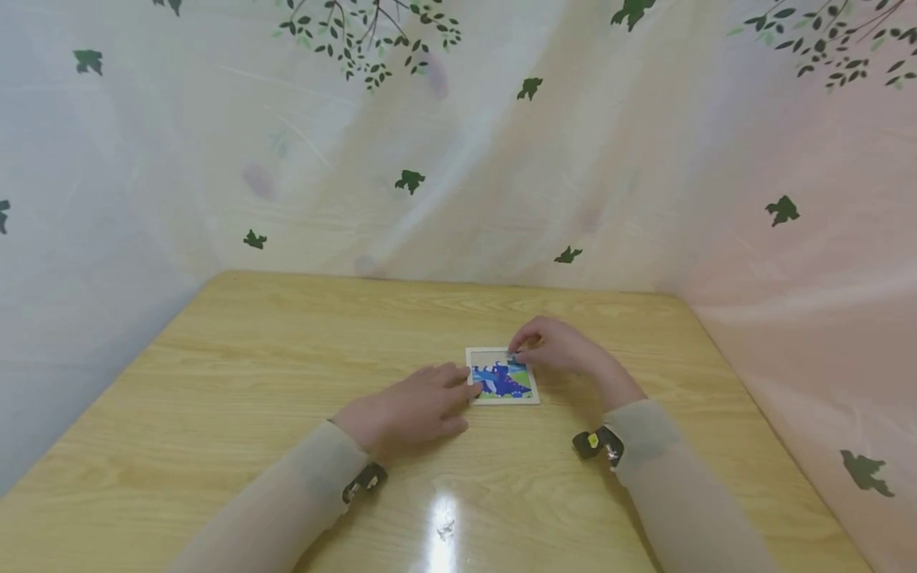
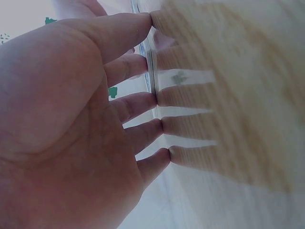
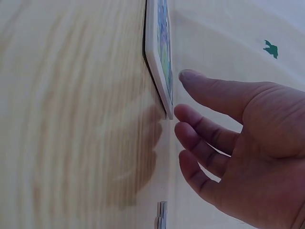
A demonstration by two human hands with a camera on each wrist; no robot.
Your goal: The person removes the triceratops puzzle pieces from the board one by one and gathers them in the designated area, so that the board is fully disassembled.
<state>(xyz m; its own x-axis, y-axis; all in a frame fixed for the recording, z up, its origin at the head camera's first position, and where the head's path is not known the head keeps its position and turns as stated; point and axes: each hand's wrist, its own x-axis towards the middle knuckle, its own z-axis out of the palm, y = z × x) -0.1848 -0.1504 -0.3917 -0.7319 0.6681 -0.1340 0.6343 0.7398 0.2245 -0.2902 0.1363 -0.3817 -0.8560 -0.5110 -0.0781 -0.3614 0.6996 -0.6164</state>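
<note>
A small square puzzle board (image 1: pixel 503 379) with a blue and green picture lies flat on the wooden table (image 1: pixel 286 358). My left hand (image 1: pixel 458 390) rests flat on the table, its straight fingertips against the board's left edge (image 2: pixel 152 71). My right hand (image 1: pixel 523 350) is over the board's far right corner, its loosely bent fingers at the rim. In the right wrist view this hand (image 3: pixel 183 109) is spread beside the board's white edge (image 3: pixel 159 57) with nothing between its fingers. In the left wrist view the left fingers (image 2: pixel 143 102) meet the tabletop.
Printed curtains with green leaves and birds (image 1: pixel 410 181) close in the table on the far side and both flanks. A small pale object (image 3: pixel 161 215) lies on the table near the right hand. Both wrists wear small black devices (image 1: pixel 598 443).
</note>
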